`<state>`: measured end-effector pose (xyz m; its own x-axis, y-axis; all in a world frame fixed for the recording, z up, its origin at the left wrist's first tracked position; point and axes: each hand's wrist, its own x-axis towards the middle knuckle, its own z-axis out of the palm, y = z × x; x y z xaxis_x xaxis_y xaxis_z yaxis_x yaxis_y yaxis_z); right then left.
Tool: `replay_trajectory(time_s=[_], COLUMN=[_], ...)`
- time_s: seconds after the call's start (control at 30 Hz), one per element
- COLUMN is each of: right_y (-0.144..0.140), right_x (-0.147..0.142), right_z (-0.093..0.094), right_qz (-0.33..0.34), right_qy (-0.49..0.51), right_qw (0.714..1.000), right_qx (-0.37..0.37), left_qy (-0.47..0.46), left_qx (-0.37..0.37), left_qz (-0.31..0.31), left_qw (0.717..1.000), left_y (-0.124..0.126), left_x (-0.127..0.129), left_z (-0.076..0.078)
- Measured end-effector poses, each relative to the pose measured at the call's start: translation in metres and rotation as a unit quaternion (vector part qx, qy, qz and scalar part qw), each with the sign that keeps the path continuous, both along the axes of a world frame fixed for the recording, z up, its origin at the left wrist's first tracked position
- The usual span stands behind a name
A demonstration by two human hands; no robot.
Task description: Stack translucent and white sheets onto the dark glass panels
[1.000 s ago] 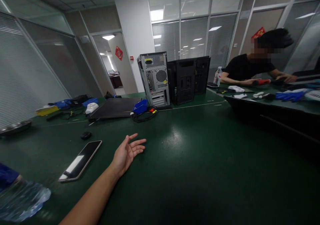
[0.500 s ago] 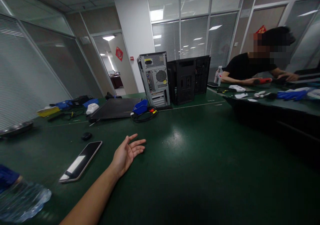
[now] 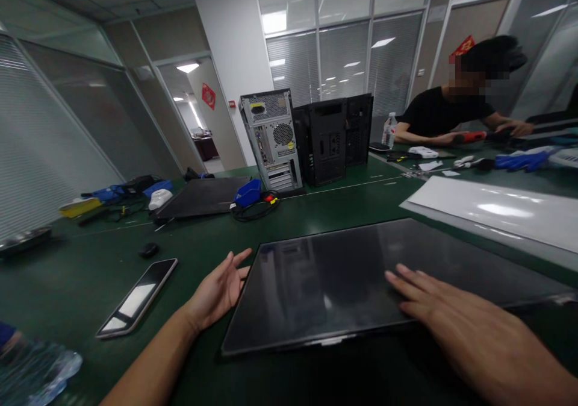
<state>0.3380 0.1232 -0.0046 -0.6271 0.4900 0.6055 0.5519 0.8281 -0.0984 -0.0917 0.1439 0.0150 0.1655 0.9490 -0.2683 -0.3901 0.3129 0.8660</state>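
Note:
A dark, glossy LCD panel (image 3: 325, 279) lies low over the green table in front of me, with small silvery tabs along its near edge. My left hand (image 3: 222, 290) is at the panel's left edge, palm turned toward it and fingers stretched out. Some of its fingertips meet or pass behind that edge; whether they touch it I cannot tell. Over the right part of the panel my right hand (image 3: 465, 321) lies palm down, fingers extended on or just above the glass.
White glossy sheets (image 3: 497, 210) lie at the right. A phone (image 3: 138, 297), a black round object (image 3: 149, 250) and a water bottle (image 3: 40, 367) are at the left. Computer cases (image 3: 271, 141) stand behind. Across the table a person (image 3: 445, 114) holds a red tool (image 3: 472, 136).
The LCD panel and my right hand have come into view in front of me. White sheets now show at the right, where a dark sheet stood raised. My left hand has shifted slightly left.

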Motion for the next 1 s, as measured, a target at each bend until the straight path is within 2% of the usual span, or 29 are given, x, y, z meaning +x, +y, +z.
replay_trajectory(time_s=[0.1, 0.13, 0.2, 0.27, 0.33, 0.4, 0.47, 0.6, 0.67, 0.77, 0.87, 1.0], right_y=[0.014, 0.021, 0.039, 0.065, 0.101, 0.139, 0.173, 0.211, 0.217, 0.219, 0.218, 0.207], right_x=[-0.045, -0.056, -0.069, -0.066, -0.046, -0.011, 0.033, 0.116, 0.141, 0.153, 0.147, 0.13], right_z=[-0.003, -0.001, 0.005, 0.013, 0.018, 0.016, 0.008, -0.019, -0.029, -0.036, -0.035, -0.024], right_qz=[0.02, 0.024, 0.032, 0.02, -0.051, -0.172, -0.329, -0.475, -0.505, -0.516, -0.515, -0.497], right_qy=[-0.081, -0.1, -0.124, -0.125, -0.103, -0.091, -0.109, -0.085, -0.081, -0.088, -0.1, -0.111], right_qw=[0.995, 0.994, 0.991, 0.986, 0.985, 0.976, 0.936, 0.868, 0.844, 0.826, 0.825, 0.836], right_qx=[0.048, 0.034, -0.039, -0.11, -0.131, -0.1, -0.065, -0.118, -0.163, -0.21, -0.212, -0.205], left_qy=[0.032, 0.049, 0.064, 0.053, 0.042, 0.038, 0.026, -0.033, -0.043, -0.032, -0.02, -0.014], left_qx=[-0.005, 0.004, 0.027, 0.043, 0.051, 0.057, 0.066, 0.079, 0.071, 0.057, 0.071, 0.078], left_qz=[0.098, 0.137, 0.197, 0.227, 0.239, 0.239, 0.237, 0.222, 0.211, 0.228, 0.238, 0.205], left_qw=[0.995, 0.989, 0.978, 0.972, 0.969, 0.969, 0.969, 0.971, 0.974, 0.971, 0.969, 0.975], left_y=[0.003, 0.005, 0.011, 0.016, 0.019, 0.021, 0.02, 0.016, 0.014, 0.012, 0.011, 0.011], left_x=[-0.004, -0.007, -0.012, -0.018, -0.022, -0.025, -0.026, -0.027, -0.025, -0.02, -0.018, -0.018], left_z=[-0.004, -0.006, -0.01, -0.013, -0.016, -0.018, -0.018, -0.013, -0.01, -0.007, -0.006, -0.005])
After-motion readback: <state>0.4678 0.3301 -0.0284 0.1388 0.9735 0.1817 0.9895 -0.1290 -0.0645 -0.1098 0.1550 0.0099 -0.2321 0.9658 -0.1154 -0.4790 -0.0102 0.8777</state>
